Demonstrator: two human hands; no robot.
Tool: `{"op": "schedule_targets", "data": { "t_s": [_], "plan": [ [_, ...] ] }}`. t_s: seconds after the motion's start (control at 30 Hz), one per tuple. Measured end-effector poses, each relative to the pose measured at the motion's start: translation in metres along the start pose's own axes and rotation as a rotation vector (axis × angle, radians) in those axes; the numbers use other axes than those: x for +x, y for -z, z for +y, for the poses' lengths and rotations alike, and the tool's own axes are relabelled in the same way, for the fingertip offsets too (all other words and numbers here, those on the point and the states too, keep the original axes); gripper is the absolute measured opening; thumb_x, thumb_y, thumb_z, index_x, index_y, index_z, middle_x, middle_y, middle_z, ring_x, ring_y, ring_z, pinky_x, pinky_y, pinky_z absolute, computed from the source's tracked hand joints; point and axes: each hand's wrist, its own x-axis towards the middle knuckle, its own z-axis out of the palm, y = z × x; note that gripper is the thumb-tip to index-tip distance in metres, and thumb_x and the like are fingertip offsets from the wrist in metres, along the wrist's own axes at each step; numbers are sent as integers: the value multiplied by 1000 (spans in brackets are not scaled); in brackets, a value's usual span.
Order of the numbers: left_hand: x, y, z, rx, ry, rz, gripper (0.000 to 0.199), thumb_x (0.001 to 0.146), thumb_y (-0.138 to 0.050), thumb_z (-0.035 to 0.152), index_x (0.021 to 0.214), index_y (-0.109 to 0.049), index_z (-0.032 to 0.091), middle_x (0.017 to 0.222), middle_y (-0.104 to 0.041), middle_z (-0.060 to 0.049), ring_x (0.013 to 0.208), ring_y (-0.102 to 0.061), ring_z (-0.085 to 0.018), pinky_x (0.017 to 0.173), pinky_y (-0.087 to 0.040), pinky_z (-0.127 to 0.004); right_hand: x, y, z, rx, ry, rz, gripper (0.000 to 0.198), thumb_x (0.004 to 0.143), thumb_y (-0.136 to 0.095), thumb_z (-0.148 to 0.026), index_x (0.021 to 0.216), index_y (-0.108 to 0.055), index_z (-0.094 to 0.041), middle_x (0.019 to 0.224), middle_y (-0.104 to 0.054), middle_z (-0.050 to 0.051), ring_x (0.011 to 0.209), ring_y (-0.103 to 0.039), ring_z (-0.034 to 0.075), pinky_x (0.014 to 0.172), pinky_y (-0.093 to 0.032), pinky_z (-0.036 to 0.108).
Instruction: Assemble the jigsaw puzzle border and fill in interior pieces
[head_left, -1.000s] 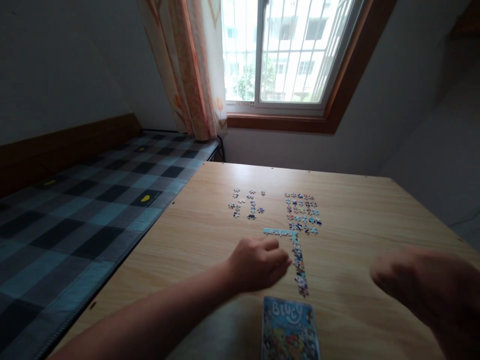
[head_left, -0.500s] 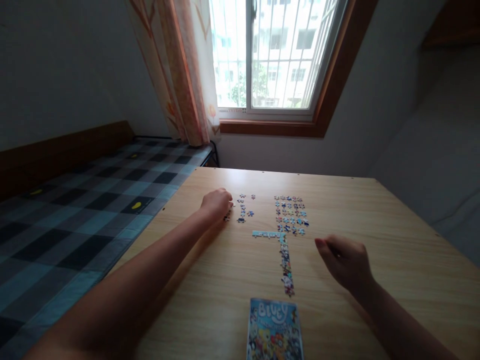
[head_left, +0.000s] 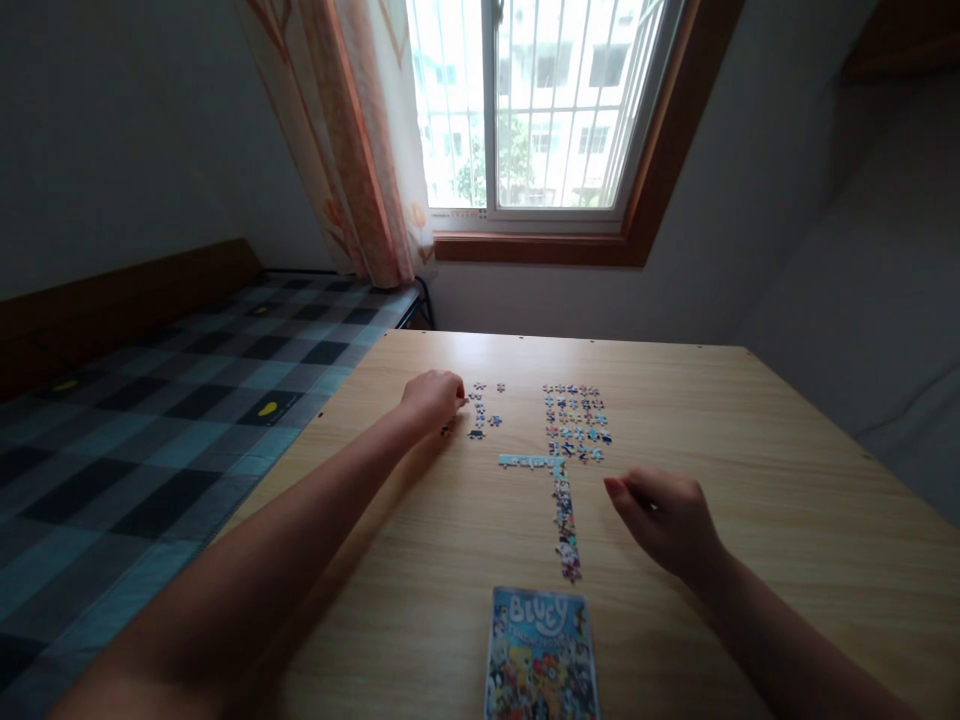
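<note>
The left hand point(head_left: 433, 398) reaches over the far left part of the wooden table point(head_left: 675, 410), wrist bent downward, its fingertips drawn together beside a loose cluster of jigsaw pieces point(head_left: 477, 434); whether they are clamped on a piece is too small to tell; part of the cluster sits just right of the fingers, and another bit peeks out below the hand. The right hand point(head_left: 664, 515) is curled into a loose fist, thumb pointing forward and left; it is to the right of the joined strip point(head_left: 566, 520), apart from it.

That strip forms a corner: a pale blue run goes left along the top, while a multicoloured run comes down toward the person; beyond it, to the right of the cluster, a block of other pieces point(head_left: 576, 418) lies spread in rough rows. Nearest the person lies the puzzle box point(head_left: 540, 655), "BLUEY" on its cover, just short of the strip's near end; a checked bed point(head_left: 217, 385) is along the table's left side; a patterned curtain point(head_left: 352, 150) hangs beside the barred window point(head_left: 555, 120).
</note>
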Motion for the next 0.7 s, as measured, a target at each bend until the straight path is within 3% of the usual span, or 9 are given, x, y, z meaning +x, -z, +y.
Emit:
{"op": "schedule_targets", "data": {
  "t_s": [0.07, 0.17, 0.23, 0.3, 0.5, 0.7],
  "plan": [
    [-26, 3, 10, -43, -90, 72, 19, 93, -61, 34, 99, -76, 24, 99, -78, -4, 90, -70, -19, 74, -49, -27, 1, 2, -3, 0, 14, 6, 42, 94, -56, -20, 56, -41, -21, 48, -35, -6, 42, -35, 8, 45, -27, 23],
    [-80, 3, 29, -174, -446, 423, 18, 97, -57, 28, 90, -71, 20, 80, -76, -2, 72, -69, -14, 67, -50, -27, 2, 5, -10, 17, 48, -2, 39, 94, -56, -19, 58, -44, -22, 49, -39, -6, 44, -37, 8, 46, -28, 25],
    [-114, 1, 39, -214, -765, 615, 17, 99, -54, 22, 92, -69, 19, 90, -77, -2, 79, -70, -13, 67, -52, -25, 2, 6, -18, 52, 68, -23, 35, 94, -58, -20, 61, -49, -21, 51, -43, -5, 45, -38, 9, 47, -29, 26],
    [-137, 1, 45, -216, -933, 756, 13, 97, -55, 18, 98, -68, 17, 96, -77, -3, 76, -69, -13, 60, -51, -25, 1, 5, -26, 130, 43, -62, 31, 94, -59, -21, 64, -54, -21, 52, -48, -4, 46, -41, 9, 47, -31, 25],
    [-153, 1, 53, -216, -1051, 841, 16, 95, -54, 18, 94, -70, 16, 95, -77, -4, 70, -67, -15, 49, -44, -28, -1, 1, -46, 426, -122, -233, 7, 92, -67, -24, 89, -72, -20, 68, -70, 0, 52, -55, 9, 48, -44, 22],
    [-155, 0, 55, -228, -1066, 819, 20, 96, -51, 18, 94, -70, 17, 91, -76, -3, 68, -65, -14, 47, -42, -29, -7, -2, -53, 552, -161, -259, 16, 86, -75, -23, 101, -73, -21, 77, -73, 1, 57, -62, 9, 47, -47, 20]
  ]
}}
